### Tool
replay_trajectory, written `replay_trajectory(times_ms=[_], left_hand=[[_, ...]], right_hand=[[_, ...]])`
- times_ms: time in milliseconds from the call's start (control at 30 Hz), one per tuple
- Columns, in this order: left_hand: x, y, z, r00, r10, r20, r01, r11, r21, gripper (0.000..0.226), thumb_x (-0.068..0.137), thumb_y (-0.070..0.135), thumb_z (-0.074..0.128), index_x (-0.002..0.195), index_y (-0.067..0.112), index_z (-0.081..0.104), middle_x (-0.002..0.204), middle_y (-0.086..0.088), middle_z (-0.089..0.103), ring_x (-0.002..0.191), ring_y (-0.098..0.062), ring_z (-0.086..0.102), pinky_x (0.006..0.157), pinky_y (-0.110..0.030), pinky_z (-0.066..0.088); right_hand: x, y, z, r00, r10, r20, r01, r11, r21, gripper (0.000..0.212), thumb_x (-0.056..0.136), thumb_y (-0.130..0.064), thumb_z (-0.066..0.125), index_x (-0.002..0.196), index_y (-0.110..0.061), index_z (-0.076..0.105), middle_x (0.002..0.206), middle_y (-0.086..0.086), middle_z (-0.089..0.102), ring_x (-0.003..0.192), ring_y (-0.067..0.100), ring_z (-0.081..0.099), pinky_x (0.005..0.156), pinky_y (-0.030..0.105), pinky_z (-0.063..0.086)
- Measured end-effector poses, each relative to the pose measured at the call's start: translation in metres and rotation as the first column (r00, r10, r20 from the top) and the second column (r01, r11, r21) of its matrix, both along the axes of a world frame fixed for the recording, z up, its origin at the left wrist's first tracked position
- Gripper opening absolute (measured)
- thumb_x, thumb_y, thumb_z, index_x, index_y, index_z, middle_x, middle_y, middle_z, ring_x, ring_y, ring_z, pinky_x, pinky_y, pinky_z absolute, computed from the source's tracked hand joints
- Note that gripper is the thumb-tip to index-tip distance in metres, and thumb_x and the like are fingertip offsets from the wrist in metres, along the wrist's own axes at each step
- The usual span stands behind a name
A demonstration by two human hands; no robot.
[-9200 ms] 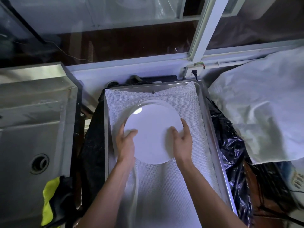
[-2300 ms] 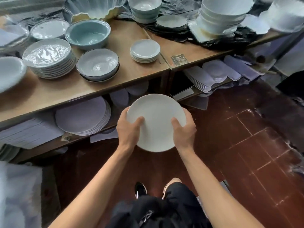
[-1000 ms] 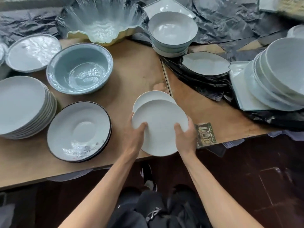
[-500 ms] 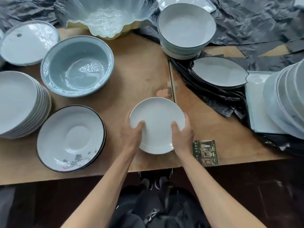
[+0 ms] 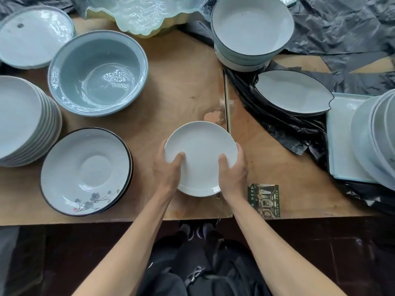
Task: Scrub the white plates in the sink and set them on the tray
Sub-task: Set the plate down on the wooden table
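A round white plate [image 5: 201, 150] lies low over the wooden table [image 5: 183, 90], near its front edge, on a small stack of like plates whose edge shows at the bottom. My left hand [image 5: 167, 169] grips its left rim, thumb on top. My right hand [image 5: 233, 171] grips the right rim the same way. No sink and no tray are in view.
A black-rimmed floral plate [image 5: 85, 171] lies left, beside a tall stack of white plates [image 5: 23, 120] and a blue-grey bowl [image 5: 98, 71]. White bowls [image 5: 252, 28], a leaf-shaped dish [image 5: 292, 95] and more stacked dishes [image 5: 374, 133] sit right on black plastic. A printed card [image 5: 264, 198] lies by my right wrist.
I have carried the plate from the cloth-lined tray to this table and lowered it onto the small stack of plates. Both hands keep their hold on the rim.
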State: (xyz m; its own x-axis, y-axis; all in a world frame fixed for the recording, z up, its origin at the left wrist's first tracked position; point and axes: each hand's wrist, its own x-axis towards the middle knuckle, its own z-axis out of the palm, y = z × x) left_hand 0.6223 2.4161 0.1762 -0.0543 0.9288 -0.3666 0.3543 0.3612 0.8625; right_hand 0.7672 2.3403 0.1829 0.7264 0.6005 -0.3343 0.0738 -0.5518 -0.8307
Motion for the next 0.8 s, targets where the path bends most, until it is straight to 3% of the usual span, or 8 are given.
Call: replay_trajectory(times_ms=[133, 333, 500, 633, 800], left_hand=[[0.000, 0.000, 0.000, 1.000, 0.010, -0.003, -0.010, 1.000, 0.005, 0.045, 0.078, 0.035, 0.068, 0.120, 0.053, 0.060, 0.110, 0.025, 0.069, 0.103, 0.000, 0.064, 0.091, -0.040, 0.056], [0.002, -0.004, -0.004, 1.000, 0.000, -0.015, 0.000, 1.000, 0.016, 0.048, 0.080, 0.036, 0.067, 0.126, 0.047, 0.060, 0.113, 0.015, 0.071, 0.106, -0.011, 0.066, 0.090, -0.049, 0.057], [0.002, -0.003, -0.005, 1.000, 0.015, -0.012, -0.014, 1.000, 0.019, 0.048, 0.081, 0.035, 0.065, 0.128, 0.044, 0.060, 0.113, 0.016, 0.070, 0.106, -0.010, 0.065, 0.092, -0.048, 0.057], [0.002, -0.003, -0.007, 1.000, 0.014, -0.016, -0.014, 1.000, 0.010, 0.053, 0.081, 0.036, 0.065, 0.133, 0.041, 0.058, 0.119, 0.013, 0.069, 0.110, -0.011, 0.064, 0.095, -0.047, 0.056], [0.000, -0.001, -0.010, 1.000, 0.015, -0.014, -0.015, 1.000, 0.001, 0.052, 0.081, 0.037, 0.065, 0.133, 0.041, 0.058, 0.116, 0.015, 0.069, 0.106, -0.006, 0.064, 0.093, -0.043, 0.057]], right_hand=[[-0.001, 0.001, -0.003, 1.000, -0.007, 0.020, 0.007, 1.000, 0.002, 0.059, 0.096, -0.029, 0.056, 0.151, -0.022, 0.036, 0.144, -0.002, 0.048, 0.133, 0.019, 0.041, 0.105, 0.048, 0.045], [0.000, -0.001, -0.012, 0.997, -0.052, 0.049, 0.052, 0.999, 0.007, 0.058, 0.094, -0.030, 0.058, 0.149, -0.024, 0.040, 0.134, -0.004, 0.051, 0.130, 0.012, 0.036, 0.094, 0.033, 0.042], [-0.003, 0.001, -0.019, 0.997, -0.054, 0.048, 0.053, 0.998, 0.031, 0.055, 0.094, -0.031, 0.059, 0.146, -0.027, 0.042, 0.114, -0.028, 0.042, 0.130, 0.014, 0.035, 0.093, 0.034, 0.043], [-0.002, 0.003, -0.022, 0.998, -0.051, 0.041, 0.050, 0.998, 0.024, 0.057, 0.094, -0.032, 0.058, 0.148, -0.027, 0.041, 0.134, -0.007, 0.052, 0.131, 0.015, 0.041, 0.097, 0.037, 0.046], [0.000, 0.005, -0.023, 0.998, -0.046, 0.033, 0.044, 0.998, 0.050, 0.055, 0.095, -0.031, 0.058, 0.147, -0.028, 0.043, 0.132, -0.011, 0.059, 0.115, 0.005, 0.054, 0.095, 0.032, 0.051]])
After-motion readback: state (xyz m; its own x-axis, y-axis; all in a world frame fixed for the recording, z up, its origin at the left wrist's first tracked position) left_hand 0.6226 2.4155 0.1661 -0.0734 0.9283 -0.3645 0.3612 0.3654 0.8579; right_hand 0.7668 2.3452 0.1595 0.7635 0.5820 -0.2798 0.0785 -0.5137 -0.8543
